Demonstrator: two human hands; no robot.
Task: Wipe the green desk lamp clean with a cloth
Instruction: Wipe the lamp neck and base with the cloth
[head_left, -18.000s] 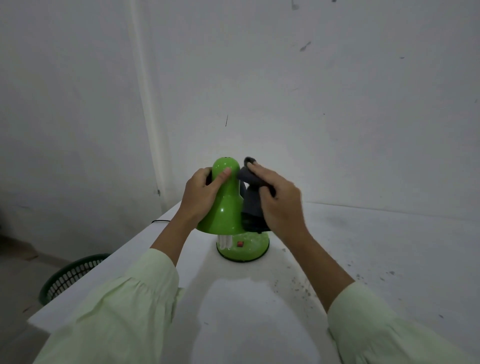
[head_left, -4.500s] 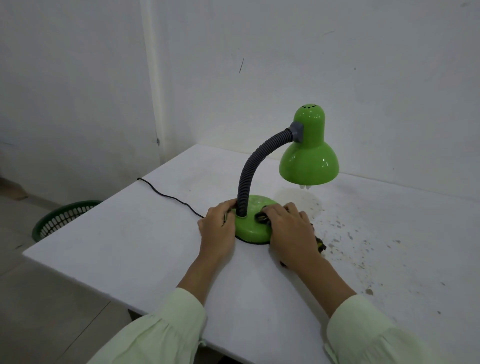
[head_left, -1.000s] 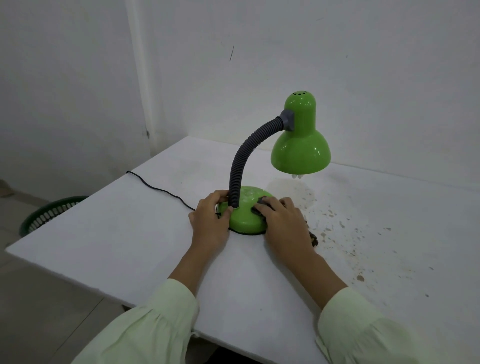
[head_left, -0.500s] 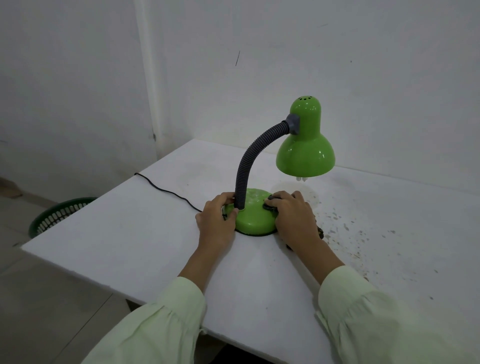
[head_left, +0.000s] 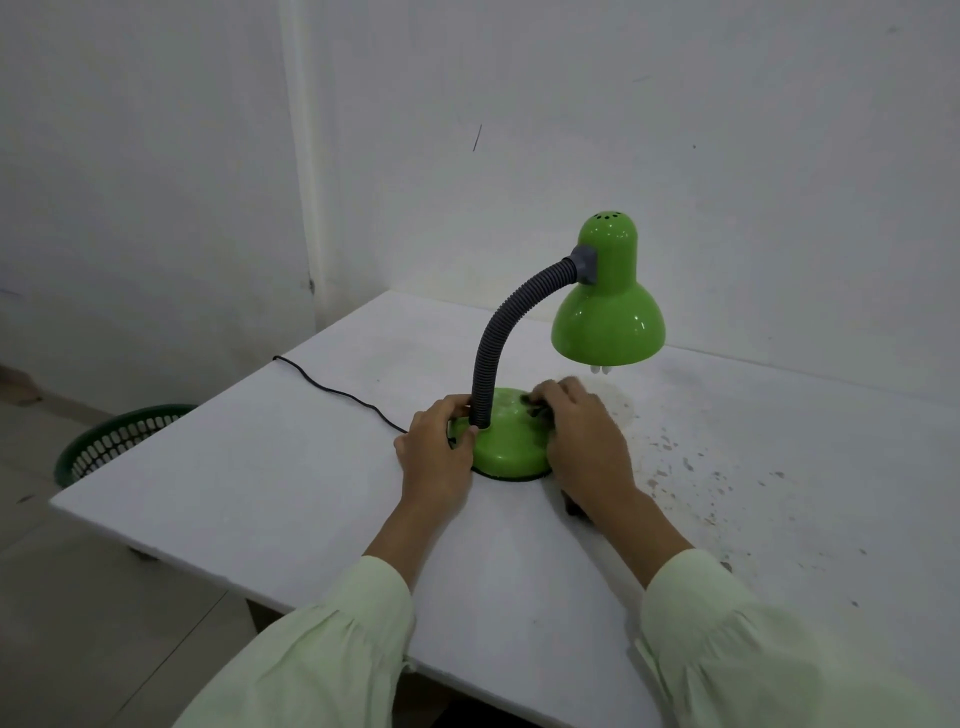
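The green desk lamp stands on a white table (head_left: 260, 499). Its round base (head_left: 506, 449) sits between my hands, a grey flexible neck (head_left: 493, 343) curves up and right, and the green shade (head_left: 608, 317) hangs over the table. My left hand (head_left: 434, 457) grips the base's left edge beside the neck. My right hand (head_left: 584, 436) presses a dark cloth (head_left: 535, 410) onto the right side of the base. Most of the cloth is hidden under the hand; a dark bit shows by the wrist.
A black cord (head_left: 337, 389) runs from the base leftward to the table's far left edge. Brown specks and stains (head_left: 691, 467) cover the table to the right of the lamp. A green mesh basket (head_left: 119, 441) stands on the floor at left. White walls close behind.
My right hand with the cloth has shifted slightly over the right side of the base. The left hand stays on the base's left edge. The camera view moved a little.
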